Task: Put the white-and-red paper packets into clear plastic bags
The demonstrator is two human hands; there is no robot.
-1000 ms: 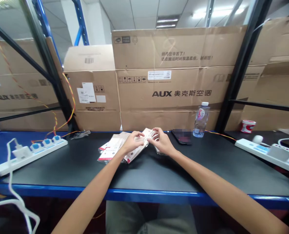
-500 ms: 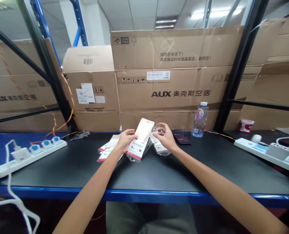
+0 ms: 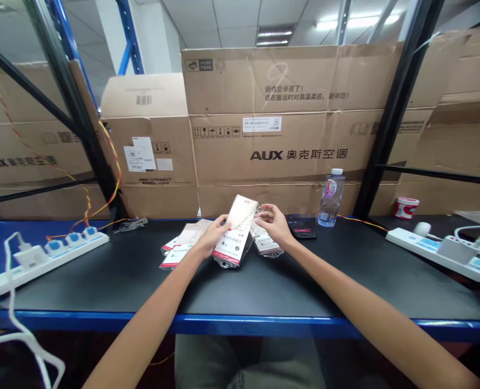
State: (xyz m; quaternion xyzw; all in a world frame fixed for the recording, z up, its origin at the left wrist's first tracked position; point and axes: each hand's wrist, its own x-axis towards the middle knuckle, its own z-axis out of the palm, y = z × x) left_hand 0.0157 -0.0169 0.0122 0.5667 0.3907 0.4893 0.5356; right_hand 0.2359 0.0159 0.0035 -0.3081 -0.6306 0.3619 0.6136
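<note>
My left hand (image 3: 212, 237) is closed on the left edge of a ruler set (image 3: 238, 229), a white and red card packet in a clear plastic sleeve. The packet leans up from the table with its top tilted to the right. At its upper right corner, the fingers of my right hand (image 3: 276, 225) are bent and pinch the clear plastic. More ruler sets (image 3: 177, 256) lie overlapping to the left, partly behind my left hand. Other ruler sets (image 3: 267, 245) lie beneath my right hand.
A black phone (image 3: 302, 227) lies behind my right hand, with a water bottle (image 3: 331, 199) standing to its right. White power strips (image 3: 69, 258) with cables flank the dark tabletop (image 3: 288, 294). Large cardboard (image 3: 223, 162) walls the back. A red and white tub (image 3: 406, 207) stands far right.
The held ruler set has shifted slightly right and turned to face me more, my left hand moving with it. My right hand stays at its upper corner.
</note>
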